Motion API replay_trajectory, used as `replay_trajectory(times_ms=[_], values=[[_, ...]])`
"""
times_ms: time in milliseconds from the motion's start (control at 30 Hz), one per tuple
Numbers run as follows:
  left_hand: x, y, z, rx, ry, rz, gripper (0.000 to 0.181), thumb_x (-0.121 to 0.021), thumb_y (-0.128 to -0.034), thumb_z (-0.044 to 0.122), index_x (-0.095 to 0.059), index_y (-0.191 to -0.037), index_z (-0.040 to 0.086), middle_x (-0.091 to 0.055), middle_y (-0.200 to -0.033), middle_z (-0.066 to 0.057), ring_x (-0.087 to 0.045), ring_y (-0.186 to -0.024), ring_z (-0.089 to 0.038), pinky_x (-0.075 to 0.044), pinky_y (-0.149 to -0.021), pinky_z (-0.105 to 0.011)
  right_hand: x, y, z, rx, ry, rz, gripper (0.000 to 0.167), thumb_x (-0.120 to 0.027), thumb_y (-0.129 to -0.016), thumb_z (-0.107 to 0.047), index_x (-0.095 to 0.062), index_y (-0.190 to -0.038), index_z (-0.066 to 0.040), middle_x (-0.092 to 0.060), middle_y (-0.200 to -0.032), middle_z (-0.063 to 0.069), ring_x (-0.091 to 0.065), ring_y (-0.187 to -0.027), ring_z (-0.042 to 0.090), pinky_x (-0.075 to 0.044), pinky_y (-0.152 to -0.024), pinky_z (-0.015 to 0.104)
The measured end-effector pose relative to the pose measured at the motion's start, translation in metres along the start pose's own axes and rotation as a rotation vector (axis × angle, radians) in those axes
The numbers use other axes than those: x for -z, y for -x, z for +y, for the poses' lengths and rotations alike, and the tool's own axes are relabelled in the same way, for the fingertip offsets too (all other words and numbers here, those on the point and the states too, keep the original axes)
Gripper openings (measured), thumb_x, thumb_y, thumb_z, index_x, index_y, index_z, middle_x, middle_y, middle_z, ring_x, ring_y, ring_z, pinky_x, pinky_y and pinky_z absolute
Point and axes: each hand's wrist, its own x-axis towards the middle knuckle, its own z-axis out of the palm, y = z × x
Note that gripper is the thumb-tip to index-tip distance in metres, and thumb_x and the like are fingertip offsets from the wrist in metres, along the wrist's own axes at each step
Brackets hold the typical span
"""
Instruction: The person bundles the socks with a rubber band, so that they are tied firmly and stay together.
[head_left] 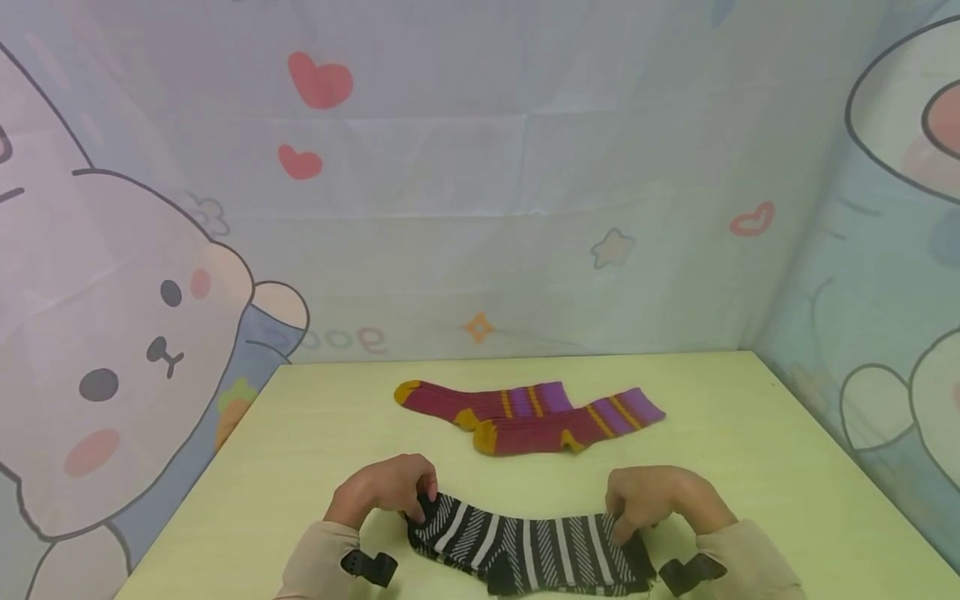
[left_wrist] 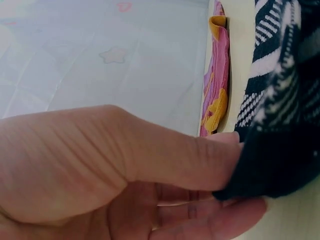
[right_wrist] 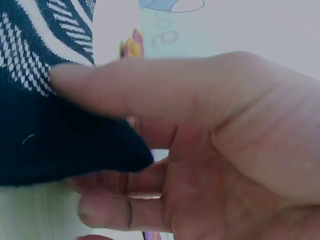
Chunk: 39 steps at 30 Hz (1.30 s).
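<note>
faint lettering (head_left: 343,339) — "goo", apparently mirrored — on the backdrop cloth (head_left: 480,183)

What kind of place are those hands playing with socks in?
Probably a little filming corner indoors, though I can't tell which room. There's a pale yellow table, a creased cartoon cloth hanging behind it like a backdrop, and a black gadget at each wrist.
</note>
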Motion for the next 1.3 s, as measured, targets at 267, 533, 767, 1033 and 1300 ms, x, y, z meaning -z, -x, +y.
replay_trajectory(times_ms=[267, 533, 767, 1033, 1300], values=[[-0.002, 0.000, 0.000, 0.003, 0.019, 0.009, 0.026, -0.081, -0.0760, -0.007, -0.062, -0.083, 0.009, -0.057, -0.084, -0.004, -0.051, -0.078, -0.021, -0.046, -0.067, -0.037, 0.003, 0.001, 0.002, 0.086, 0.024, -0.010, 0.027, -0.070, -0.089, -0.007, -0.063, -0.063, -0.010, -0.053, -0.056, -0.009, -0.043, -0.045, 0.003, -0.039, -0.048, 0.019], [-0.003, 0.001, 0.003, 0.014, 0.112, -0.009, 0.027, -0.076, -0.0783, -0.013, -0.061, -0.088, 0.007, -0.060, -0.094, -0.011, -0.059, -0.077, -0.023, -0.057, -0.064, -0.038, -0.001, -0.002, 0.011, 0.039, -0.019, 0.051, 0.014, -0.079, -0.078, 0.002, -0.071, -0.075, -0.010, -0.065, -0.066, -0.005, -0.057, -0.052, 0.009, -0.049, -0.050, 0.024], [-0.002, 0.002, 0.003, -0.053, 0.122, -0.035, 0.029, -0.073, -0.0785, -0.017, -0.062, -0.088, 0.008, -0.062, -0.097, -0.010, -0.060, -0.082, -0.023, -0.056, -0.062, -0.037, -0.001, -0.001, 0.012, -0.023, -0.065, 0.076, 0.018, -0.085, -0.073, -0.001, -0.072, -0.083, -0.008, -0.067, -0.074, -0.001, -0.062, -0.063, 0.015, -0.052, -0.057, 0.030], [0.002, 0.003, -0.001, -0.142, 0.044, -0.055, 0.028, -0.072, -0.0764, -0.017, -0.068, -0.085, 0.009, -0.066, -0.092, -0.002, -0.057, -0.079, -0.018, -0.048, -0.059, -0.029, 0.000, -0.002, 0.015, -0.016, -0.032, 0.062, 0.019, -0.087, -0.074, -0.011, -0.069, -0.067, -0.012, -0.058, -0.060, -0.007, -0.046, -0.051, 0.006, -0.038, -0.048, 0.022], [-0.001, 0.002, 0.002, -0.079, 0.045, -0.029, 0.021, -0.080, -0.0766, -0.006, -0.067, -0.083, 0.009, -0.061, -0.086, -0.001, -0.053, -0.075, -0.017, -0.045, -0.060, -0.031, 0.002, -0.001, 0.015, -0.025, -0.043, 0.045, 0.011, -0.082, -0.080, -0.009, -0.072, -0.078, -0.010, -0.064, -0.068, -0.004, -0.054, -0.054, 0.009, -0.044, -0.050, 0.024]])
